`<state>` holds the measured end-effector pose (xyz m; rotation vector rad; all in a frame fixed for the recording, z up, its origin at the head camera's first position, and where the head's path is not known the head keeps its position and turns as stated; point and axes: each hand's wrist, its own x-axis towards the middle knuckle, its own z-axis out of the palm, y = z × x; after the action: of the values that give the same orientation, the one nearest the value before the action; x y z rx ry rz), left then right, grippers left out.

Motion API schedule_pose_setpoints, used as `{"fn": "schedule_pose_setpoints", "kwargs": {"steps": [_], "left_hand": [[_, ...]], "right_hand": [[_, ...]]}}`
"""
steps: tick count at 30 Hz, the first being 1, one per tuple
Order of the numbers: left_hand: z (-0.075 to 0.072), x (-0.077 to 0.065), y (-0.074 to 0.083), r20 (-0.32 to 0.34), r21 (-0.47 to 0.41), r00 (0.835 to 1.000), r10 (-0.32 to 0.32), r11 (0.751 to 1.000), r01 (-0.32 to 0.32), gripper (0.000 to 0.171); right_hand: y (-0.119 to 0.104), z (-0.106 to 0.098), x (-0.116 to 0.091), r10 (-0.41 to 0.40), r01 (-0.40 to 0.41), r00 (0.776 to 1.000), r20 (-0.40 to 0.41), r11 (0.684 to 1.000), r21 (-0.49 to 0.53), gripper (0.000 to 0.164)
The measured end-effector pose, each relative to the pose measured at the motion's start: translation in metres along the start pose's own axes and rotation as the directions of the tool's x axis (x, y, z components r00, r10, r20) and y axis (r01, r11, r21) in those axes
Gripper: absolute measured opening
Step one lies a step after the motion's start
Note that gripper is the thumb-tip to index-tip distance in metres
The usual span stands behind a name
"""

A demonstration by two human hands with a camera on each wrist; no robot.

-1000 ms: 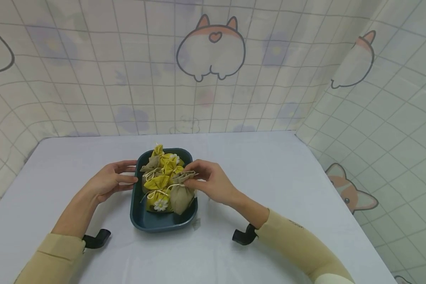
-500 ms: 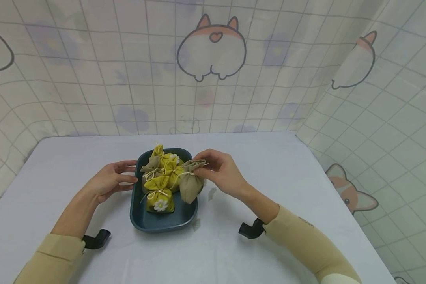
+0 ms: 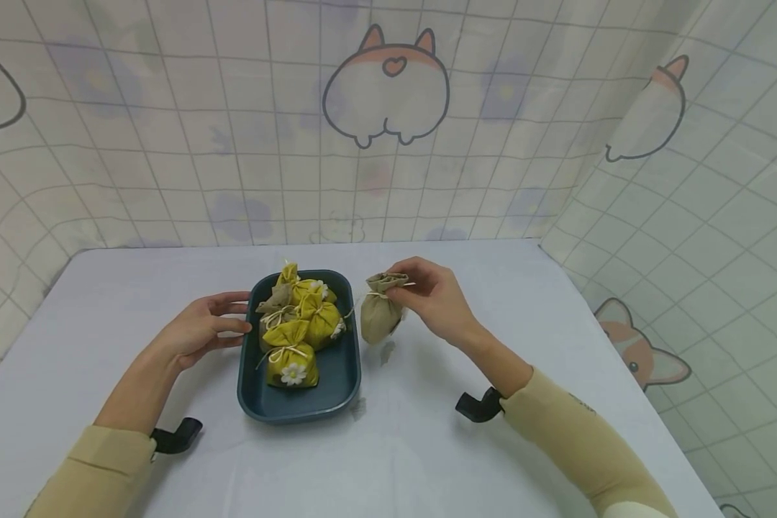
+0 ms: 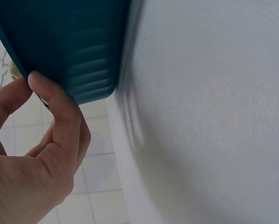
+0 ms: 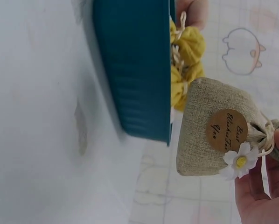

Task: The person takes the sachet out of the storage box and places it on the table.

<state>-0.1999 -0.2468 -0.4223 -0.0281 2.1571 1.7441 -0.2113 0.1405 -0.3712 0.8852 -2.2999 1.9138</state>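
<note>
My right hand (image 3: 437, 298) pinches the gathered neck of a beige cloth drawstring sachet (image 3: 380, 316), which hangs just right of the teal plastic bin (image 3: 339, 403). In the right wrist view the sachet (image 5: 214, 126) shows a round brown paper label and a white flower at its tie. My left hand (image 3: 201, 331) rests its fingertips against the bin's left rim, fingers loosely bent and spread. The left wrist view shows these fingertips at the upper edge of the bin (image 4: 83, 51). Inside the bin sit several yellow sachets (image 3: 291, 363) with white flowers, and a beige one (image 3: 275, 306).
A white cloth covers the table (image 3: 388, 460). Behind it and to the right hangs a checked curtain (image 3: 285, 165) with cartoon dog prints. A small grey mark (image 3: 387, 352) lies on the cloth right of the bin. Each sleeve has a black wrist mount (image 3: 479, 406).
My right hand has lifted the beige sachet out of the bin and carried it right and away from me, past the rim. The left hand and bin have stayed put.
</note>
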Motion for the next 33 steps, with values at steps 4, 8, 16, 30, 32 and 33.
{"fn": "schedule_pose_setpoints", "kwargs": {"steps": [4, 8, 16, 30, 32, 33], "left_hand": [[0.0, 0.0, 0.0, 0.002, -0.007, 1.0, 0.001, 1.0, -0.001, 0.076], [0.0, 0.0, 0.0, 0.004, -0.006, 1.0, -0.001, 1.0, 0.001, 0.076], [0.0, 0.0, 0.0, 0.002, 0.004, 1.0, -0.01, 1.0, 0.01, 0.076], [0.0, 0.0, 0.002, -0.006, 0.001, 1.0, -0.018, 1.0, 0.018, 0.077], [0.001, 0.0, 0.002, -0.005, -0.002, 1.0, -0.02, 1.0, 0.02, 0.077], [0.001, 0.001, 0.002, -0.004, -0.002, 1.0, -0.02, 1.0, 0.02, 0.077]], "right_hand": [[0.007, -0.01, -0.001, 0.014, -0.015, 0.999, -0.032, 0.999, -0.033, 0.023], [0.015, -0.02, -0.001, 0.028, -0.032, 0.997, -0.071, 0.998, -0.046, 0.023], [0.029, -0.037, 0.004, 0.03, -0.041, 0.987, -0.155, 0.996, -0.073, 0.023], [0.059, -0.054, 0.009, 0.153, -0.178, 0.956, -0.249, 0.98, -0.084, 0.026], [0.063, -0.055, 0.011, 0.158, -0.184, 0.954, -0.256, 0.98, -0.081, 0.026], [0.065, -0.056, 0.011, 0.16, -0.188, 0.952, -0.261, 0.979, -0.082, 0.026]]}}
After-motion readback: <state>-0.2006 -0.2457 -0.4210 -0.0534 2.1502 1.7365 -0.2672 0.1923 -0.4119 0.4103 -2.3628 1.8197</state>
